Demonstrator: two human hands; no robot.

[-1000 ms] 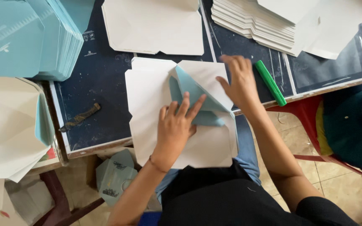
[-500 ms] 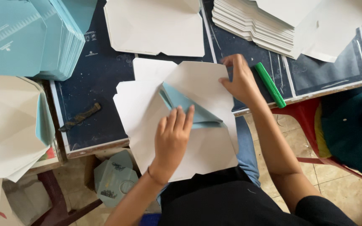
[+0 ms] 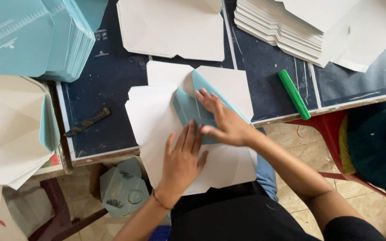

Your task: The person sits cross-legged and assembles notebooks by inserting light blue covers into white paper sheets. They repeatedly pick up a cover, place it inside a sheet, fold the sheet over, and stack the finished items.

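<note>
Since half a second ago, right hand [image 3: 225, 122] has moved from the far corner onto the teal flap [image 3: 193, 107], fingers flat, pressing the fold. Left hand [image 3: 182, 163], fingers flat and spread, pins the white card sheet [image 3: 157, 120] at the tabletop's [image 3: 108, 80] near edge so it cannot slide.

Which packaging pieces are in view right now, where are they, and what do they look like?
Teal flat carton stack: top left, pale print.
White flat carton stack: top right.
Part-folded carton: table edge, white outside, teal inside, under left hand and right hand.
Folded grey-green carton: floor, below table.
</note>
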